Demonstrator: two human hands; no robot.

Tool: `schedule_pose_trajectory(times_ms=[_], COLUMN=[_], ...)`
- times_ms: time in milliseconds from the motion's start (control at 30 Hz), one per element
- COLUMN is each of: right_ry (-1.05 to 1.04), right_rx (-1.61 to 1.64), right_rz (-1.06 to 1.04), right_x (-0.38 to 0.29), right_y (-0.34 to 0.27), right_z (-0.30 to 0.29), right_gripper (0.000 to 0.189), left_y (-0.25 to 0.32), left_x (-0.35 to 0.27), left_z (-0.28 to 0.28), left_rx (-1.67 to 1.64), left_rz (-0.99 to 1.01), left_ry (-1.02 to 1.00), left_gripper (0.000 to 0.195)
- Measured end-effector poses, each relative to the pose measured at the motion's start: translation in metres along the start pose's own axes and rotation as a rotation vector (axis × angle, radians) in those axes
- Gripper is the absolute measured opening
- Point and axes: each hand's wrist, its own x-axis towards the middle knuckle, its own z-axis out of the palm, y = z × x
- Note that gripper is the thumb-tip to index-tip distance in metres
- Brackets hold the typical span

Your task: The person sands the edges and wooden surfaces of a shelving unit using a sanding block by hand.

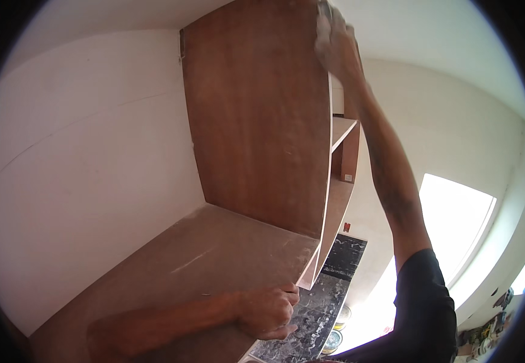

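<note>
A tall reddish-brown wooden panel (258, 118) stands upright on a dusty brown shelf board (199, 254). At the top of the panel's pale front edge (324, 190) is my right hand (338, 45), raised with the arm stretched up. Its fingers are curled around a small greyish-white piece (323, 25) pressed against that edge; blur hides what the piece is. My left hand (269, 313) rests at the front edge of the shelf board, its fingers bent over the edge and its thumb sticking out. Whitish scuff marks lie on the board.
Beyond the panel are more open shelves (345, 131) of the same cabinet. Below runs a black, white-smeared countertop (321, 308). Round tubs (333, 340) stand beside it on the floor. A plain wall (85, 136) closes the left side; a bright opening (453, 218) is at right.
</note>
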Motion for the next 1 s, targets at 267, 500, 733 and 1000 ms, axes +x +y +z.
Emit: schedule_pose_trajectory(times_ms=[267,500,733,1000], right_ry=[0.102,0.072,0.051,0.107], right_rx=[-0.063,0.082,-0.378,0.139], right_rz=[0.005,-0.066,-0.226,-0.174], right_x=[0.069,-0.081,0.092,-0.1], right_y=[0.003,0.034,0.06,0.027], right_z=[-0.004,0.0,0.004,-0.019], right_gripper=[0.049,0.056,0.049,0.043], left_y=[-0.014,-0.008,-0.015,-0.008], left_x=[0.013,0.006,0.02,0.011], left_z=[0.006,0.002,0.007,-0.002], left_rx=[-0.035,-0.004,-0.069,-0.01], left_rz=[0.055,0.022,0.055,0.02], left_ry=[-0.026,0.027,-0.055,-0.021], left_gripper=[0.048,0.041,0.048,0.043])
